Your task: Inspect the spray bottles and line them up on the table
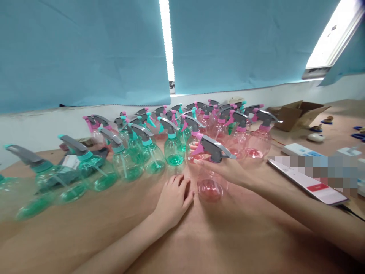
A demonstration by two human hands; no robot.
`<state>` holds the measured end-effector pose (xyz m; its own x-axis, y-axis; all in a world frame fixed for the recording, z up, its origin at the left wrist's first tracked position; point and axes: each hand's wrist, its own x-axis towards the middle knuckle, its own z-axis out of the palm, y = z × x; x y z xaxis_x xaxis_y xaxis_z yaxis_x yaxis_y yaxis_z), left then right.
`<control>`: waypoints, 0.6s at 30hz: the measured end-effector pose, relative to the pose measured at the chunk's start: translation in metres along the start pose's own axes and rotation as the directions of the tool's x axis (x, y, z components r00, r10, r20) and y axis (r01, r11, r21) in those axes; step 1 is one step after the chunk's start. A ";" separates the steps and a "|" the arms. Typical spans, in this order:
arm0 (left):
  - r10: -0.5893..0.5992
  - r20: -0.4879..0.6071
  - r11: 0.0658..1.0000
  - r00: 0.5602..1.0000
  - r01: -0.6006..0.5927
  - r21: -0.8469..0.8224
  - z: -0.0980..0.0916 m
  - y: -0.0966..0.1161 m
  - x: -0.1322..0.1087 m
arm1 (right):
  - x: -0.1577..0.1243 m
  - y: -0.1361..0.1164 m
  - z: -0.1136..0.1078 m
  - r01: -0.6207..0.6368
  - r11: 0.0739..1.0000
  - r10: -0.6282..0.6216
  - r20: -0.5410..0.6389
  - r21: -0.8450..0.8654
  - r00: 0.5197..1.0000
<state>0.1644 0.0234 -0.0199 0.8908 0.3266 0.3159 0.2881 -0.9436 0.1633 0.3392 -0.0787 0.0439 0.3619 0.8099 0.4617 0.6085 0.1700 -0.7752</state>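
Note:
A pink spray bottle with a grey trigger head stands on the brown table just in front of a crowd of bottles. My right hand is wrapped round its neck below the trigger, fingers closed on it. My left hand rests on the tabletop just left of the bottle's base, fingers curled down and loosely apart, holding nothing. Behind stand several green spray bottles on the left and several pink spray bottles on the right, all upright.
A phone lies flat at the right with a cable. A white box sits behind it, an open cardboard box further back. Small items lie at the far right edge. A blue curtain hangs behind the white wall ledge.

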 end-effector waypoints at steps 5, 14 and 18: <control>0.006 -0.021 1.000 1.000 -0.006 0.002 0.001 0.000 -0.001 | -0.007 0.006 0.002 -0.123 0.992 0.122 0.025 0.040 0.992; 0.013 -0.025 1.000 1.000 -0.012 0.023 0.003 0.001 -0.001 | -0.029 -0.023 -0.004 -0.048 0.992 0.053 0.044 -0.120 0.998; 0.016 -0.013 0.999 1.000 -0.016 0.030 0.002 0.002 -0.003 | -0.038 -0.042 -0.009 -0.090 0.922 0.072 -0.061 -0.377 0.996</control>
<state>0.1634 0.0210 -0.0227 0.8906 0.3122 0.3308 0.2847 -0.9498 0.1298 0.3062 -0.1213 0.0630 0.4472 0.7845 0.4297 0.7946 -0.1278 -0.5936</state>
